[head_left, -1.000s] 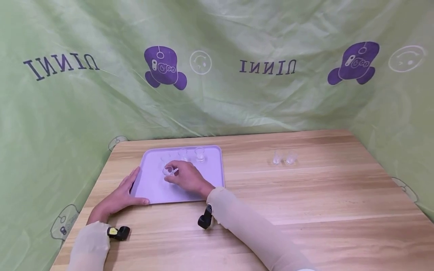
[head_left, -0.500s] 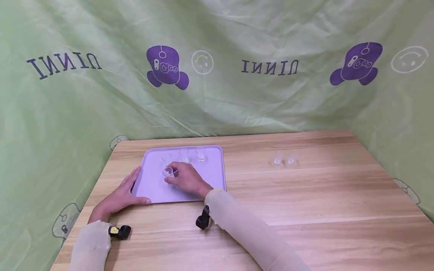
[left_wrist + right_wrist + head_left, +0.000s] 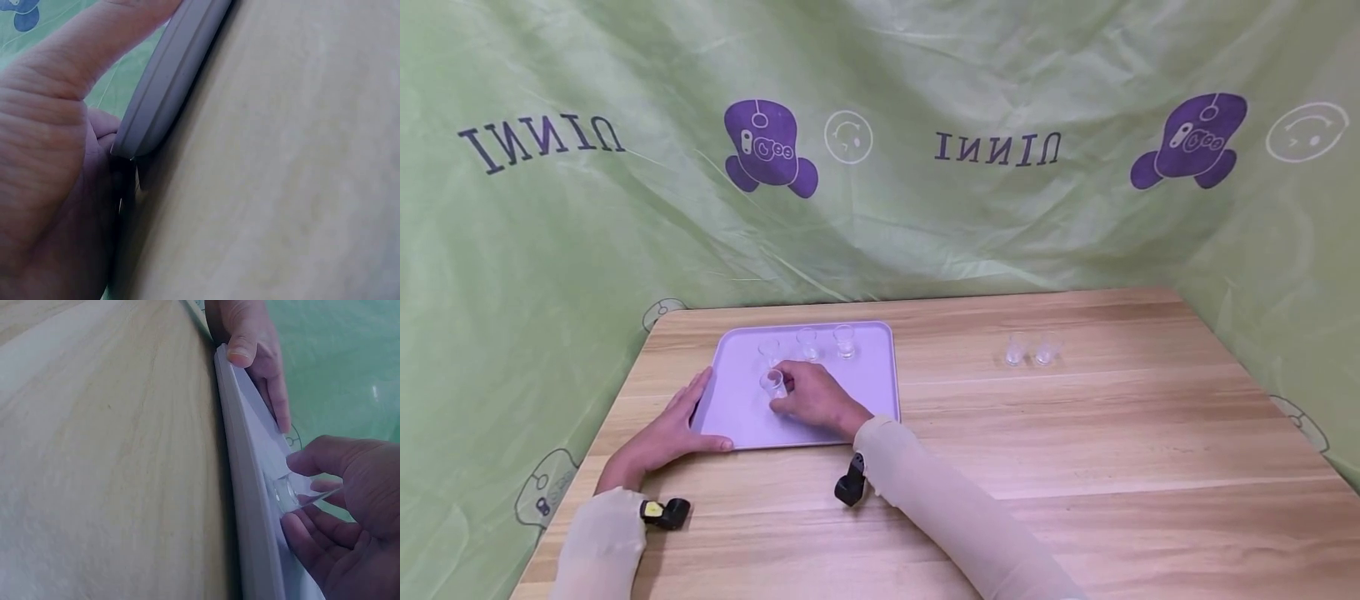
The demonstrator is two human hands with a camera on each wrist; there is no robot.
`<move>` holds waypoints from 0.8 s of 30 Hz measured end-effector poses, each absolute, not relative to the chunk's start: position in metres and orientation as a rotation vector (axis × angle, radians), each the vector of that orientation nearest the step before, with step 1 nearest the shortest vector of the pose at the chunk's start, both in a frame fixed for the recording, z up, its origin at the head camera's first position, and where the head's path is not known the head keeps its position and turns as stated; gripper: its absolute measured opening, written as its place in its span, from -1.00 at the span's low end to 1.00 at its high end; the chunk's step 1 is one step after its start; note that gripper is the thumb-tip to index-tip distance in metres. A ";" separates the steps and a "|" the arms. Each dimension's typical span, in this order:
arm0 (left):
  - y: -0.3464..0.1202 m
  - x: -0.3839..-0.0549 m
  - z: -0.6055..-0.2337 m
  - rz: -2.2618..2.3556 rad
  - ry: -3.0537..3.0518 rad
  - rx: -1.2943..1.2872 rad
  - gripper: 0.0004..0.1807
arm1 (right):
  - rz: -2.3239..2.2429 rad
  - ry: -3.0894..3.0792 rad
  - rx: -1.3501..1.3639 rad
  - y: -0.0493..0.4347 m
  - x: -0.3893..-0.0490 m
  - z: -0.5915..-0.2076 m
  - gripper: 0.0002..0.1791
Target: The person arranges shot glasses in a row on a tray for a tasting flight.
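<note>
My right hand (image 3: 816, 396) is around a small clear shot glass (image 3: 772, 385) that stands upright on the lilac tray (image 3: 737, 417). Thumb and fingers lie on either side of the glass. In the right wrist view, a gap shows between the upper digit and the shot glass (image 3: 287, 494), whose base is at the tray surface. Three more glasses form a row behind it: one at left (image 3: 769, 351), one in the middle (image 3: 807, 343) and one at right (image 3: 845, 342). My left hand (image 3: 666, 433) rests on the tray's near left corner, fingers along the side, thumb along the front edge.
Two more shot glasses, one (image 3: 1016, 350) beside the other (image 3: 1047, 350), stand close together on the wooden table (image 3: 1075, 467) at the right. Green printed cloth (image 3: 895, 225) hangs behind the table and at both sides.
The glass at my right hand has come upright on the tray. The fingers and thumb have spread and drawn slightly right of it. My left hand stays in place.
</note>
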State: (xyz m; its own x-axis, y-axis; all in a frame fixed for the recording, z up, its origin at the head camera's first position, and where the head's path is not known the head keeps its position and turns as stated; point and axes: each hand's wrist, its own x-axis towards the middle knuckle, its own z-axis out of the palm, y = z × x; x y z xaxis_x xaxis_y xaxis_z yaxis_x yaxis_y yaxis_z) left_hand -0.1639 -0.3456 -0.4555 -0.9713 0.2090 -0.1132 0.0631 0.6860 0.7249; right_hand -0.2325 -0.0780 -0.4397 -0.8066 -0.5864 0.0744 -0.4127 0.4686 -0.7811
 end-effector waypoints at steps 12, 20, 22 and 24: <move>-0.344 -0.162 -0.457 1.161 2.698 0.215 0.43 | -1.240 2.438 -0.855 -0.051 -0.226 -0.430 -0.40; -0.344 -0.164 -0.457 1.159 2.693 0.208 0.43 | -1.296 2.421 -0.883 -0.020 -0.223 -0.421 -0.58; -0.344 -0.164 -0.457 1.162 2.697 0.214 0.44 | -1.311 2.418 -0.904 -0.012 -0.222 -0.419 -0.65; -0.344 -0.164 -0.456 1.167 2.697 0.218 0.44 | -1.327 2.418 -0.922 -0.003 -0.221 -0.416 -0.69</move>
State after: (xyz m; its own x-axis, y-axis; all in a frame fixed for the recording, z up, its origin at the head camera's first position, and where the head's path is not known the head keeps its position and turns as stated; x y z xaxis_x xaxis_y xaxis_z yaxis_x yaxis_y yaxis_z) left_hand -0.1641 -0.3440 -0.4558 -0.9703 0.2105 -0.1189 0.0574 0.6783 0.7325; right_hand -0.2208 -0.0035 -0.4164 -0.7744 -0.6259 0.0930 -0.4147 0.3909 -0.8217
